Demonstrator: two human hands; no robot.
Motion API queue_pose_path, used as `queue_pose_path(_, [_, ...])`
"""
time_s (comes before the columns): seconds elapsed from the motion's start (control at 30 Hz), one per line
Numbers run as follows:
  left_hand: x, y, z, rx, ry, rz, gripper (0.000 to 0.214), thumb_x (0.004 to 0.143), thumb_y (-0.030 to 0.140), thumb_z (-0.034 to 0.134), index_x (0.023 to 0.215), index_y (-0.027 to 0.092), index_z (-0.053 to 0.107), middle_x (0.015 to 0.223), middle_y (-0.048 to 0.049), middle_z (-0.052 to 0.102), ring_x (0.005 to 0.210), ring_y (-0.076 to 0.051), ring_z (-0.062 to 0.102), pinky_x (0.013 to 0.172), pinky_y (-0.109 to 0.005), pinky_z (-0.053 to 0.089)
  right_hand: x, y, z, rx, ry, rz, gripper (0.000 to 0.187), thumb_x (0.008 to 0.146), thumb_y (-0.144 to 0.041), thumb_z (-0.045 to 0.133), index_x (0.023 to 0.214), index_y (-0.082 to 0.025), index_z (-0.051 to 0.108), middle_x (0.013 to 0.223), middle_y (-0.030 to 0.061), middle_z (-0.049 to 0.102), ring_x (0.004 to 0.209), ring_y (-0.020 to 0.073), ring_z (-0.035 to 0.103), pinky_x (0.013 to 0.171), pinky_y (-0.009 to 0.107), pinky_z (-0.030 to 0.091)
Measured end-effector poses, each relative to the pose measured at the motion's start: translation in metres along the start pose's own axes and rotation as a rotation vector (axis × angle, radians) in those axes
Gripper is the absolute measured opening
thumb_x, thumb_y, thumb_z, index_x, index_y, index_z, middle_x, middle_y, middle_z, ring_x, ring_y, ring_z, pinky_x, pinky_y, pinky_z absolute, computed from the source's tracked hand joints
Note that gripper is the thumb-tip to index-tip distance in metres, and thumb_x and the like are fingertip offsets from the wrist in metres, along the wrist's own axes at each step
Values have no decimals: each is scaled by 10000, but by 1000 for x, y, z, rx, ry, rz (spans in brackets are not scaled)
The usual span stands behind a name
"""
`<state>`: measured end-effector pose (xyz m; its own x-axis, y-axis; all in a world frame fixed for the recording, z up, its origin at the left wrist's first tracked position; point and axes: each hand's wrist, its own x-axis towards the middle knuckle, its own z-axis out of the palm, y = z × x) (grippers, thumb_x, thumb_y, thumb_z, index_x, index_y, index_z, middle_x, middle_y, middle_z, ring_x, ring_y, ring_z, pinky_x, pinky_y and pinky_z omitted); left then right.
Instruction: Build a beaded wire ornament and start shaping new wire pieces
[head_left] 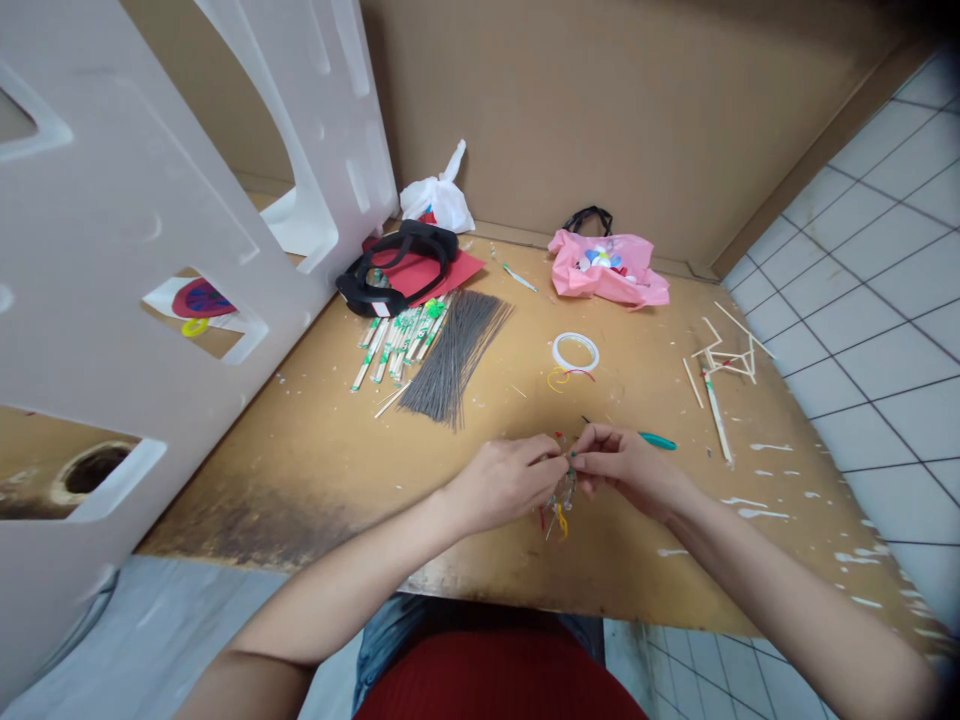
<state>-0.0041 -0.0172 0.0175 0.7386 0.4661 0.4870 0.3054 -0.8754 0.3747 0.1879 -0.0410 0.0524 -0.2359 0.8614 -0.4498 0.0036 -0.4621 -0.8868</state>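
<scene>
Near the table's front edge, my left hand (514, 477) and my right hand (626, 462) meet with fingertips pinched together. Between them is a small craft piece (562, 492) of clear, shiny bits with red and yellow thread hanging below. Both hands are closed on it, and the fingers hide much of its upper part. A green speck shows at the right fingertips, too small to name. Just beyond my right hand lies a tool with a teal handle (658, 440), partly covered by the hand. A white tape roll (576, 352) rests farther back, with yellow and red thread beside it.
At the left lie grey wires (457, 360), wrapped chopsticks (397, 345), a black headset (397, 265) and red paper (461, 270). A white bag (442, 205) and pink bag (611, 270) stand behind. A stick frame (729, 360) lies right; a white plastic panel (150, 180) rises left.
</scene>
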Motion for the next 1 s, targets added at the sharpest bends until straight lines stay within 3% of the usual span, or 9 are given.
queue_pose_path(0.2, [0,-1,-2,201,2,149,263,909,169,336,799,173,575,747,-11,575,630,-104,496,550,-231,334,-1,-2,1,-17,-3,15,207,619,-271,746,654,-167,571,511,-32,611,443,90,557,492,239,447])
queue_pose_path(0.47, [-2,0,-2,203,-56,192,211,904,174,366,864,184,573,791,-17,602,661,-115,529,586,-230,343,-2,1,1,-70,-8,-14,186,639,-252,723,654,-167,557,534,-38,602,449,84,545,504,242,434])
queue_pose_path(0.57, [-1,0,0,23,-32,93,192,897,184,391,858,185,579,841,-24,613,698,-107,549,596,-212,363,-3,2,1,-93,30,-46,182,633,-244,724,654,-174,557,520,-50,580,447,82,533,501,241,428])
queue_pose_path(0.7, [2,0,7,-417,111,-176,133,862,224,475,922,165,578,943,-57,606,781,-108,571,645,-203,418,-3,4,0,-52,30,-95,181,635,-247,729,656,-176,564,584,-37,598,464,77,532,495,235,431])
queue_pose_path(0.8, [3,0,13,-677,112,-317,131,848,239,503,889,148,588,941,-68,602,748,-101,562,611,-195,417,-3,7,-1,-18,20,-115,190,640,-256,734,653,-173,564,622,-25,610,469,72,532,484,229,435])
queue_pose_path(1.0, [3,3,19,-805,60,-410,131,787,245,586,878,150,591,982,-60,566,688,-75,503,567,-180,378,-1,12,-2,-5,50,-132,217,627,-273,752,640,-168,562,625,-21,601,455,62,515,432,200,419])
